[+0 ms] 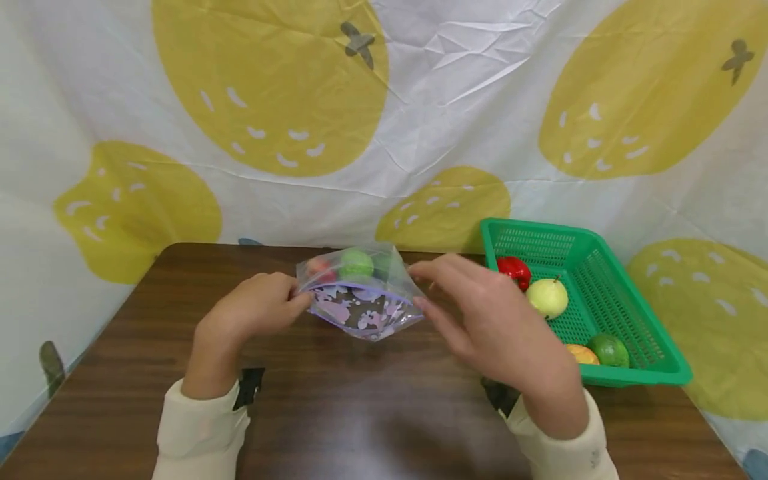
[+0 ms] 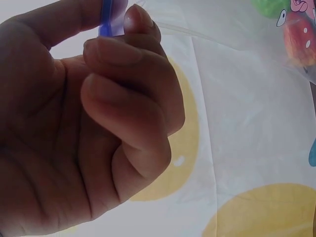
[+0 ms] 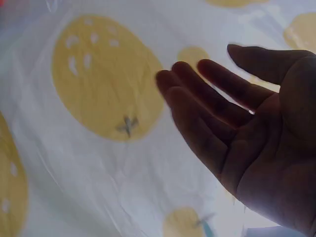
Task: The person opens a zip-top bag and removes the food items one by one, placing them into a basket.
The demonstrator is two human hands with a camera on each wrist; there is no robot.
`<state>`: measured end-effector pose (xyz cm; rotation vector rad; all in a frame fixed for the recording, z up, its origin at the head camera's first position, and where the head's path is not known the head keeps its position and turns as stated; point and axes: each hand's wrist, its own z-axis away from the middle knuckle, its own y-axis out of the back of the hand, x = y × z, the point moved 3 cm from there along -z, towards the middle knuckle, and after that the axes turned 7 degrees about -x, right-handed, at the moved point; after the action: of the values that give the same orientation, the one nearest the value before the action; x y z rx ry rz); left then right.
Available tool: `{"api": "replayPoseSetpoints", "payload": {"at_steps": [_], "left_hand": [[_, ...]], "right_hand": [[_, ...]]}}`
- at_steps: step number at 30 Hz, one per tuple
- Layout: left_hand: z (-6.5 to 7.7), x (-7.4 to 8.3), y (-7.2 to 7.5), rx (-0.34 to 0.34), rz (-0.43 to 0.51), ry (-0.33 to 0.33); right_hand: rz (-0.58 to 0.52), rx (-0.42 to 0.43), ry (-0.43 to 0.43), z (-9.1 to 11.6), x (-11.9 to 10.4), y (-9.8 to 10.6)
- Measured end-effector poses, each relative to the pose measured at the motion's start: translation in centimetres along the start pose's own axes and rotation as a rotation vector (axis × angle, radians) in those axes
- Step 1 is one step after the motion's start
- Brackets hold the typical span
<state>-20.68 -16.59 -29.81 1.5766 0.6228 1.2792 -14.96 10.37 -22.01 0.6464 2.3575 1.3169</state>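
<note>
In the head view a clear zip bag (image 1: 366,313) with a purple strip and purple printed pattern hangs over the table, mouth toward me. Inside it show a green round fruit (image 1: 356,264) and a red fruit (image 1: 321,269), blurred by the plastic. My left hand (image 1: 255,308) pinches the bag's left corner between thumb and index finger; its other fingers curl in the left wrist view, beside the blue-purple strip (image 2: 105,19). My right hand (image 1: 486,317) is at the bag's right corner, thumb tip overlapping the edge. Its fingers (image 3: 197,133) are loosely bent around nothing in the right wrist view.
A green plastic basket (image 1: 651,320) stands at the right of the brown table (image 1: 336,420). In it lie a red bell pepper (image 1: 515,270), a pale yellow-green pear (image 1: 547,297), a dark green fruit (image 1: 609,350) and an orange-yellow one (image 1: 582,354). A lemon-print cloth (image 1: 432,120) hangs behind.
</note>
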Motion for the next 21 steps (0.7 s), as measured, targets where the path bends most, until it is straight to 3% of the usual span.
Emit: {"api": "replayPoseSetpoints", "payload": {"at_steps": [4, 9, 21], "left_hand": [[0.0, 0.0, -0.2, 0.01, 0.003, -0.008], [0.0, 0.1, 0.0, 0.035, -0.006, -0.009], [-0.1, 0.2, 0.1, 0.002, -0.018, -0.005]], "right_hand": [[-0.02, -0.127, -0.038, 0.0, -0.4, -3.7], [0.005, -0.24, -0.072, -0.7, -0.4, -6.5], [0.009, -0.285, -0.052, -2.9, 1.1, -13.3]]}}
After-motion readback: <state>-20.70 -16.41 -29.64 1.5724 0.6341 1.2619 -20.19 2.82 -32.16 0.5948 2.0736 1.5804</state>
